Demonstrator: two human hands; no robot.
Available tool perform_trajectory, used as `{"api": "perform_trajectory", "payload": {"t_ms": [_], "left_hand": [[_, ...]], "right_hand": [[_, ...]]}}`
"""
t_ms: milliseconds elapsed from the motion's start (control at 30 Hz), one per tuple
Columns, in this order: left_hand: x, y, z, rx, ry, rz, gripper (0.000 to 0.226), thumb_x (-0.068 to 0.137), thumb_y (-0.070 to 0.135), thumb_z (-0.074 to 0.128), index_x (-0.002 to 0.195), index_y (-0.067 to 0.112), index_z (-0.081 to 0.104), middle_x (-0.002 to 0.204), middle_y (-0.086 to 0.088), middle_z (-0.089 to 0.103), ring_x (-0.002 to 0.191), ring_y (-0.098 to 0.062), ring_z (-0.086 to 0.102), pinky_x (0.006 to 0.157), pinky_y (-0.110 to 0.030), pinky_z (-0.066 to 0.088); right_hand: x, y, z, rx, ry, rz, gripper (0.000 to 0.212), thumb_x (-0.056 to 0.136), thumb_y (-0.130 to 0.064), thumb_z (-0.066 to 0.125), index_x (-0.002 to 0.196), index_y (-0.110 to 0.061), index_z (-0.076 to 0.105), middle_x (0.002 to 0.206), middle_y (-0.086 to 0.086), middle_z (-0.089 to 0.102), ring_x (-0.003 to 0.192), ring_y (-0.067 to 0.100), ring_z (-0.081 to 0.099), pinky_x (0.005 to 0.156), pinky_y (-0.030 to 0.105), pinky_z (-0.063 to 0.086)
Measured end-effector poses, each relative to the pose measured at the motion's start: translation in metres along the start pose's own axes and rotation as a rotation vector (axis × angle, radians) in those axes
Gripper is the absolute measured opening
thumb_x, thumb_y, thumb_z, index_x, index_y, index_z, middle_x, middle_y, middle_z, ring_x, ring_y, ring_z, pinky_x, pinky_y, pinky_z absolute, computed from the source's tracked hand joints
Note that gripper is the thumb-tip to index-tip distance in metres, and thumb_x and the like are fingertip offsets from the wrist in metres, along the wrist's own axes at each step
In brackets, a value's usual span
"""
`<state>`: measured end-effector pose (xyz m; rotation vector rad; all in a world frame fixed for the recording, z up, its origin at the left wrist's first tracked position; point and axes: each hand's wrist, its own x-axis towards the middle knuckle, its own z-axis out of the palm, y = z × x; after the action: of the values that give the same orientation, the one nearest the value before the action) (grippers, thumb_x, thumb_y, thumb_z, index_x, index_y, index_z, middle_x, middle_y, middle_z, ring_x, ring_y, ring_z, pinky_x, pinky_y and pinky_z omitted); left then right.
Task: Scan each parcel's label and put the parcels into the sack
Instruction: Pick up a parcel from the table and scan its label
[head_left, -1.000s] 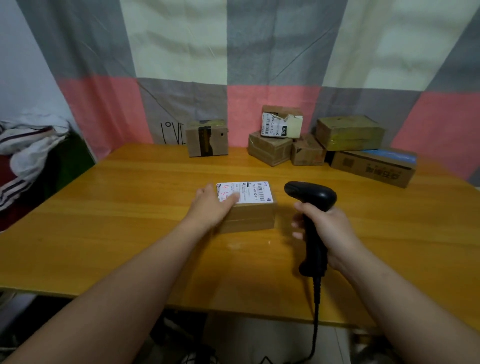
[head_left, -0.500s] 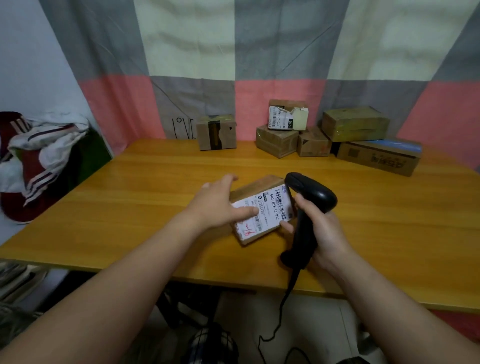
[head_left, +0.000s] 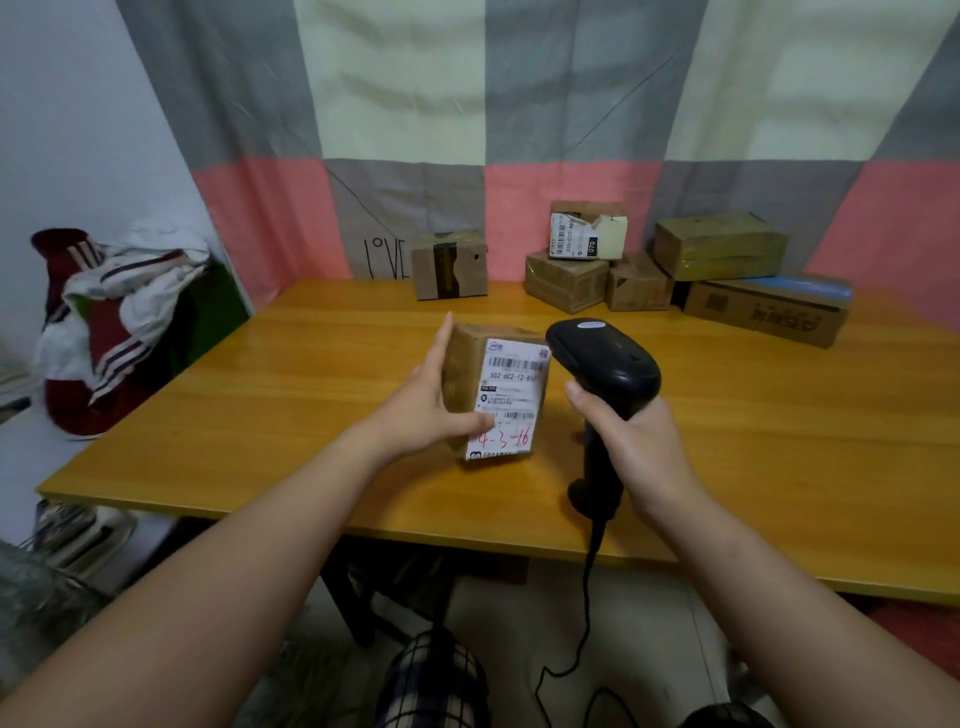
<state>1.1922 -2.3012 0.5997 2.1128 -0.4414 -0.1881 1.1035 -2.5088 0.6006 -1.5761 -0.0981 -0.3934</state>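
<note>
My left hand grips a small brown parcel and holds it upright above the wooden table. Its white label, with barcodes and red handwriting, faces me. My right hand is wrapped round the handle of a black barcode scanner. The scanner's head sits just right of the label's top edge, almost touching the parcel. Its cable hangs down over the table's front edge. A sack is not in view.
Several cardboard parcels stand along the back of the table: one taped box alone, a stacked group with a labelled box on top, and two larger boxes at the right. A pile of clothes lies at the left.
My left hand has lifted the parcel off the table and turned it upright, label towards me. The scanner in my right hand has come up close to the label.
</note>
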Motion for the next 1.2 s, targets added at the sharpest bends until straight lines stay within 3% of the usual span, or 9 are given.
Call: {"api": "perform_trajectory", "payload": {"t_ms": [67, 133, 200, 267, 433, 700, 900, 1033, 1200], "left_hand": [[-0.008, -0.007, 0.004, -0.006, 0.081, 0.024, 0.124, 0.07, 0.024, 0.084, 0.139, 0.06, -0.012, 0.151, -0.005, 0.029, 0.135, -0.022, 0.038, 0.107, -0.049, 0.04], [-0.013, -0.012, 0.008, -0.045, 0.125, 0.038, 0.116, 0.07, 0.024, 0.084, 0.136, 0.065, -0.002, 0.149, -0.009, 0.03, 0.131, -0.03, 0.043, 0.102, -0.055, 0.043], [-0.016, -0.015, 0.011, -0.126, 0.152, 0.053, 0.108, 0.071, 0.02, 0.083, 0.135, 0.063, 0.008, 0.145, -0.01, 0.035, 0.118, -0.029, 0.057, 0.09, -0.05, 0.054], [-0.015, -0.018, 0.011, -0.175, 0.198, 0.07, 0.097, 0.073, 0.017, 0.081, 0.134, 0.057, 0.016, 0.137, -0.01, 0.042, 0.097, -0.021, 0.069, 0.072, -0.032, 0.06], [-0.012, -0.021, 0.01, -0.227, 0.241, 0.068, 0.084, 0.076, 0.009, 0.077, 0.132, 0.041, 0.024, 0.116, -0.004, 0.049, 0.075, -0.006, 0.071, 0.059, -0.014, 0.053], [-0.012, -0.024, 0.008, -0.242, 0.238, 0.016, 0.084, 0.079, 0.015, 0.076, 0.139, 0.038, 0.021, 0.11, 0.003, 0.048, 0.074, 0.007, 0.066, 0.055, -0.01, 0.05], [-0.01, -0.026, 0.008, -0.251, 0.248, 0.005, 0.09, 0.078, 0.017, 0.076, 0.145, 0.034, 0.018, 0.109, 0.004, 0.049, 0.074, 0.0, 0.068, 0.056, -0.011, 0.05], [-0.009, -0.027, 0.009, -0.239, 0.258, 0.018, 0.092, 0.078, 0.017, 0.077, 0.146, 0.032, 0.017, 0.108, 0.002, 0.049, 0.073, 0.012, 0.064, 0.055, -0.008, 0.048], [-0.008, -0.029, 0.01, -0.247, 0.266, 0.027, 0.094, 0.077, 0.019, 0.078, 0.146, 0.033, 0.016, 0.111, 0.0, 0.048, 0.074, 0.01, 0.065, 0.056, -0.007, 0.048]], "right_hand": [[-0.006, 0.004, -0.002, -0.081, -0.01, -0.002, 0.012, 0.084, -0.021, 0.072, 0.086, -0.031, 0.066, 0.062, -0.019, 0.066, 0.055, 0.001, 0.06, 0.051, 0.017, 0.049], [-0.013, 0.007, -0.002, -0.143, -0.022, 0.005, 0.01, 0.083, -0.019, 0.073, 0.088, -0.025, 0.066, 0.057, -0.017, 0.064, 0.05, 0.002, 0.058, 0.048, 0.017, 0.047], [-0.019, 0.01, -0.001, -0.192, -0.025, 0.0, 0.01, 0.08, -0.021, 0.075, 0.085, -0.025, 0.066, 0.053, -0.016, 0.062, 0.048, 0.002, 0.058, 0.047, 0.018, 0.046], [-0.026, 0.014, 0.001, -0.241, -0.022, 0.0, 0.011, 0.077, -0.028, 0.076, 0.081, -0.025, 0.066, 0.051, -0.015, 0.062, 0.048, 0.003, 0.059, 0.049, 0.022, 0.048], [-0.034, 0.016, 0.007, -0.31, -0.009, -0.002, 0.022, 0.065, -0.054, 0.068, 0.072, -0.034, 0.063, 0.054, -0.023, 0.062, 0.059, 0.003, 0.062, 0.058, 0.027, 0.05], [-0.037, 0.013, 0.012, -0.319, 0.021, -0.011, 0.016, 0.076, -0.037, 0.073, 0.067, -0.029, 0.062, 0.054, -0.014, 0.064, 0.049, 0.006, 0.062, 0.049, 0.026, 0.052], [-0.039, 0.011, 0.013, -0.353, 0.018, -0.023, 0.019, 0.076, -0.039, 0.068, 0.063, -0.028, 0.061, 0.055, -0.013, 0.063, 0.051, 0.006, 0.062, 0.053, 0.028, 0.054], [-0.04, 0.011, 0.016, -0.332, 0.05, 0.01, 0.021, 0.075, -0.037, 0.069, 0.06, -0.023, 0.062, 0.053, -0.003, 0.064, 0.047, 0.013, 0.062, 0.05, 0.032, 0.053], [-0.045, 0.013, 0.016, -0.301, 0.051, 0.028, 0.021, 0.075, -0.036, 0.069, 0.065, -0.019, 0.064, 0.053, 0.0, 0.064, 0.046, 0.016, 0.062, 0.048, 0.034, 0.054]]}}
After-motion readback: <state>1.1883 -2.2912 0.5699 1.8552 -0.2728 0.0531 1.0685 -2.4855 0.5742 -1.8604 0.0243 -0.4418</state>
